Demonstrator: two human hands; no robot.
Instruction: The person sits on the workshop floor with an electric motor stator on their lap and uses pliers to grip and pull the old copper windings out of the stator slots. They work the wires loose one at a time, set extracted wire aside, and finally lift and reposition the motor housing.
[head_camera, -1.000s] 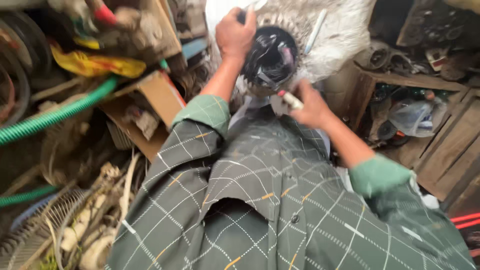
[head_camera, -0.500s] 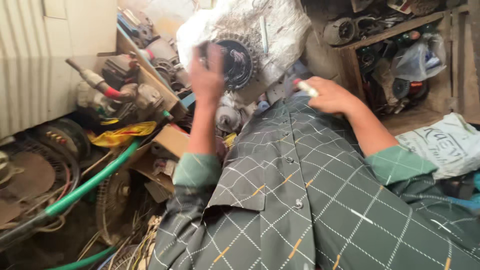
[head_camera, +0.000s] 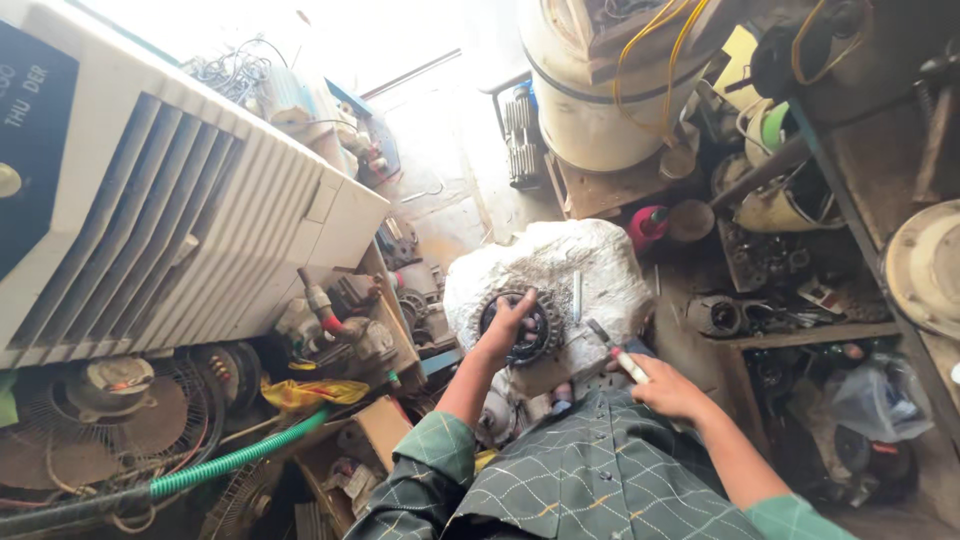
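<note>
Strong daylight enters from above and beyond your left hand (head_camera: 505, 325), blowing out the floor (head_camera: 440, 150) there to near white. The white cooler casing (head_camera: 200, 220) left of that hand shows glare. Right of your right hand (head_camera: 670, 390), the shelves (head_camera: 850, 330) sit in deep shadow. Straight lines bow at the frame edges. Focus is acceptable; no marked motion blur.

Motor core (head_camera: 520, 326) — dark metal, seemingly matt, ribbed.
</note>
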